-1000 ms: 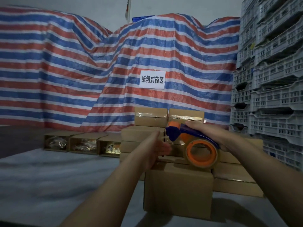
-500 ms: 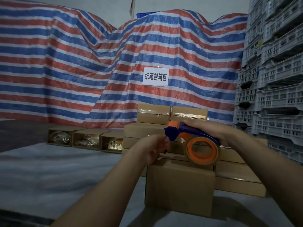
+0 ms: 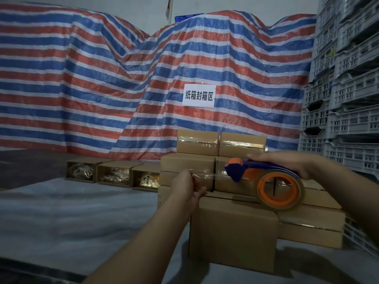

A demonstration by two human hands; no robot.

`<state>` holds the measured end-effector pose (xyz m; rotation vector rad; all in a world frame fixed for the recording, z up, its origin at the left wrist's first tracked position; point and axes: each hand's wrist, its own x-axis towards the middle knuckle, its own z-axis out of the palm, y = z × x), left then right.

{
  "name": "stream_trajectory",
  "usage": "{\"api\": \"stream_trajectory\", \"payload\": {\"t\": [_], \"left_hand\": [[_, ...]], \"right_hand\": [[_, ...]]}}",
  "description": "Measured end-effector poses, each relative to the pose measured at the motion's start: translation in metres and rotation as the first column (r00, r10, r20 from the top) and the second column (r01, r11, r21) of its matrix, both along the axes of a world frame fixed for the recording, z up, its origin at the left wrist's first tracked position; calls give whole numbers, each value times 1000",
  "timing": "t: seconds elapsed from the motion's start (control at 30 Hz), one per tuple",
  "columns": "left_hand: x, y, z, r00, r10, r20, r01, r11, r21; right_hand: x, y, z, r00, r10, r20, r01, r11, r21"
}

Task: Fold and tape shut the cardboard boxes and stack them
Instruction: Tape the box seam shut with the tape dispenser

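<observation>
1. While the right hand (image 3: pixel 291 163) gripped the blue-and-orange tape dispenser (image 3: pixel 264 177) from above, the left hand (image 3: pixel 187 186) pinched the free end of the clear tape strip (image 3: pixel 213 175), stretched between them.
2. Both hands hovered over the near cardboard box (image 3: pixel 231 232), which stood closed on the grey worktop (image 3: pixel 82 218).
3. Behind it rose a stack of taped boxes (image 3: pixel 196 143).
4. Three open boxes (image 3: pixel 114 174) lay to the far left.
5. A striped tarp (image 3: pixel 102 78) with a white sign (image 3: pixel 198 95) hung behind, with grey crates (image 3: pixel 348 99) on the right.
</observation>
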<state>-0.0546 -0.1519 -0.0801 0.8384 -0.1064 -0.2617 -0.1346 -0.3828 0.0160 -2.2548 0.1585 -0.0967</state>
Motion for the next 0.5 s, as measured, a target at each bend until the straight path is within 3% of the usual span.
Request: {"api": "stream_trajectory", "payload": {"t": [0.1, 0.17, 0.27, 0.37, 0.5], "left_hand": [[2, 3, -3, 999, -31, 20, 32, 999, -41], [7, 9, -3, 995, 15, 94, -27, 990, 135], [15, 23, -10, 964, 65, 258, -188, 852, 488], [19, 37, -20, 950, 4, 311, -200, 774, 601], [20, 44, -28, 944, 38, 327, -251, 726, 640]], "right_hand": [[0, 2, -4, 1000, -3, 27, 4, 998, -61], [-1, 6, -3, 1000, 1, 21, 2, 994, -113], [1, 14, 2, 999, 31, -20, -34, 982, -186], [8, 32, 7, 996, 30, -83, -56, 942, -330], [19, 49, 11, 985, -41, -165, -31, 910, -413]]}}
